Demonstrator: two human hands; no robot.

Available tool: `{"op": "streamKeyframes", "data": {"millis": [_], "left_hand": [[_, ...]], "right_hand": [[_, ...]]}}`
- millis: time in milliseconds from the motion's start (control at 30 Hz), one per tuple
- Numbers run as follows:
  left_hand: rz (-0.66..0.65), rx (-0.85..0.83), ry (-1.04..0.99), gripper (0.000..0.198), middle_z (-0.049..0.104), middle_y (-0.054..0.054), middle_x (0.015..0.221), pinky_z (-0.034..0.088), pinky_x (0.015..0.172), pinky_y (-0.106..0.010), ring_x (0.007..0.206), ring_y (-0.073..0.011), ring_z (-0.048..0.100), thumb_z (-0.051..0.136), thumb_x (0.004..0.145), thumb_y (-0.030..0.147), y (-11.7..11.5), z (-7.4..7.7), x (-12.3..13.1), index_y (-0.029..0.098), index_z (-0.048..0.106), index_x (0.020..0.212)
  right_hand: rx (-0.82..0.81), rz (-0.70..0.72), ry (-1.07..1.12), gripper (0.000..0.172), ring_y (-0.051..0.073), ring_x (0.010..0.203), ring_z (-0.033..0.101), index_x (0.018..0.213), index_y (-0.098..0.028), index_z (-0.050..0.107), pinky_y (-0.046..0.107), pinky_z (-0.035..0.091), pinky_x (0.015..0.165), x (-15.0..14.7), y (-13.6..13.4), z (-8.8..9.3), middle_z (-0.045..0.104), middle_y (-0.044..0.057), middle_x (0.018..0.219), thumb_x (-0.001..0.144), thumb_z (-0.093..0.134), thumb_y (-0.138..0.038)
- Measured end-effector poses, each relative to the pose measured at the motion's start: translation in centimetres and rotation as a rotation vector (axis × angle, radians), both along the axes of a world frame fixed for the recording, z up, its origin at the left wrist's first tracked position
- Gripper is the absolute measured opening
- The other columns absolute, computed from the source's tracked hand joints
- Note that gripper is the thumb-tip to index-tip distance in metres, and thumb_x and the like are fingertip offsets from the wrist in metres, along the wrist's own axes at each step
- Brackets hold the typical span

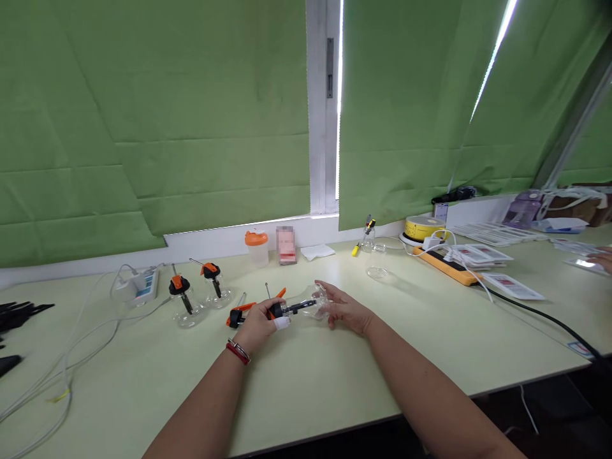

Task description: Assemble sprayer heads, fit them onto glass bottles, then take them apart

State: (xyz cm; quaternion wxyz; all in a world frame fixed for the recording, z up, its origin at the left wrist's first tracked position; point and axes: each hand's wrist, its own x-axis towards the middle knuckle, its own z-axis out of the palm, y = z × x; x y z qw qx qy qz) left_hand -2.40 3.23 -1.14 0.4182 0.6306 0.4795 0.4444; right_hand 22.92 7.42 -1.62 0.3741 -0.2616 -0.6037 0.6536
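My left hand (261,324) is closed on the black-and-orange pump head (277,310) of a clear glass cup (318,305), which lies sideways above the table. My right hand (344,310) cups the glass end, fingers curled around it. A red band sits on my left wrist and white tape on one left finger. Just left of my hand lies another orange-and-black pump part (238,315). Two more clear cups with pump heads (184,299) (214,285) stand upright further left.
A white power strip (138,285) with trailing cables lies far left. An orange-lidded jar (257,248), a small card and a tissue sit by the window sill. A yellow reel (424,227), an orange power strip (447,263) and plastic packets lie to the right. Another person's hand (603,258) shows at the right edge.
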Motion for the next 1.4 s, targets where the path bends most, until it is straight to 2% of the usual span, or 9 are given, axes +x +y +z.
{"op": "streamKeyframes", "data": {"millis": [267, 433, 600, 700, 933, 1067, 1167, 1300, 1400], "left_hand": [[-0.027, -0.002, -0.004, 0.054, 0.066, -0.009, 0.094, 0.05, 0.072, -0.029, 0.081, -0.0188, 0.06, 0.076, 0.058, 0.029, -0.1, -0.2, 0.1, 0.014, 0.06, 0.107], [-0.026, -0.018, 0.014, 0.053, 0.067, -0.007, 0.086, 0.05, 0.069, -0.028, 0.076, -0.0175, 0.06, 0.076, 0.058, 0.03, -0.3, 0.1, 0.2, 0.014, 0.061, 0.106], [0.016, -0.012, 0.019, 0.052, 0.067, -0.008, 0.089, 0.049, 0.071, -0.028, 0.078, -0.0182, 0.06, 0.076, 0.058, 0.03, 0.1, 0.0, -0.2, 0.014, 0.061, 0.106], [0.03, -0.014, 0.02, 0.053, 0.066, -0.008, 0.091, 0.049, 0.072, -0.029, 0.078, -0.0185, 0.06, 0.076, 0.058, 0.03, 0.3, -0.3, -0.5, 0.014, 0.06, 0.106], [-0.003, -0.013, 0.027, 0.05, 0.065, -0.007, 0.089, 0.049, 0.07, -0.028, 0.078, -0.0182, 0.059, 0.077, 0.056, 0.028, 0.1, -0.3, -0.3, 0.015, 0.062, 0.102], [-0.006, -0.011, 0.028, 0.05, 0.065, -0.007, 0.089, 0.049, 0.07, -0.028, 0.078, -0.0182, 0.059, 0.077, 0.057, 0.029, 0.0, -0.1, -0.2, 0.015, 0.062, 0.103], [-0.003, -0.01, 0.028, 0.051, 0.066, -0.007, 0.088, 0.049, 0.069, -0.027, 0.076, -0.0178, 0.059, 0.077, 0.057, 0.03, 0.0, -0.1, -0.3, 0.015, 0.062, 0.103], [-0.004, -0.014, 0.029, 0.054, 0.066, -0.007, 0.086, 0.048, 0.068, -0.028, 0.073, -0.0174, 0.059, 0.077, 0.058, 0.032, 0.1, 0.0, -0.4, 0.014, 0.061, 0.106], [-0.007, -0.009, 0.031, 0.054, 0.066, -0.008, 0.088, 0.048, 0.069, -0.028, 0.075, -0.018, 0.059, 0.077, 0.057, 0.033, 0.0, 0.0, -0.4, 0.014, 0.061, 0.105]], "right_hand": [[-0.027, -0.031, -0.121, 0.046, 0.009, 0.043, 0.056, 0.113, -0.02, 0.05, 0.018, 0.038, 0.033, -0.2, 0.6, -0.5, 0.063, 0.004, 0.079, 0.081, 0.052, -0.052], [-0.055, -0.042, -0.183, 0.055, 0.009, 0.034, 0.049, 0.099, -0.014, 0.054, 0.017, 0.033, 0.028, -0.5, 1.1, -1.2, 0.062, 0.004, 0.062, 0.082, 0.037, -0.064], [-0.029, -0.011, -0.065, 0.054, 0.015, 0.061, 0.064, 0.123, -0.022, 0.045, 0.02, 0.045, 0.038, -0.2, 0.6, -0.7, 0.062, 0.009, 0.095, 0.08, 0.052, -0.054], [-0.006, 0.006, 0.008, 0.067, 0.018, 0.082, 0.064, 0.133, -0.032, 0.034, 0.023, 0.052, 0.049, 0.0, 0.1, -0.2, 0.052, 0.008, 0.118, 0.074, 0.066, -0.039], [-0.033, -0.01, -0.125, 0.049, 0.011, 0.05, 0.058, 0.115, -0.019, 0.049, 0.019, 0.044, 0.04, -0.3, 0.5, -0.6, 0.063, 0.004, 0.078, 0.079, 0.055, -0.052], [-0.028, -0.057, -0.185, 0.053, 0.009, 0.04, 0.053, 0.105, -0.016, 0.052, 0.017, 0.038, 0.033, -0.5, 0.9, -1.1, 0.061, 0.002, 0.063, 0.081, 0.043, -0.062], [-0.029, -0.033, -0.148, 0.054, 0.011, 0.046, 0.057, 0.113, -0.017, 0.05, 0.018, 0.04, 0.034, -0.3, 0.7, -0.9, 0.063, 0.004, 0.071, 0.081, 0.045, -0.06], [-0.004, 0.0, 0.0, 0.064, 0.016, 0.078, 0.063, 0.131, -0.029, 0.037, 0.023, 0.051, 0.048, 0.4, 0.1, -0.2, 0.056, 0.009, 0.114, 0.075, 0.064, -0.042], [-0.008, 0.028, 0.016, 0.063, 0.018, 0.08, 0.064, 0.129, -0.027, 0.041, 0.024, 0.052, 0.051, 0.5, 0.0, 0.0, 0.054, 0.009, 0.116, 0.072, 0.068, -0.036]]}}
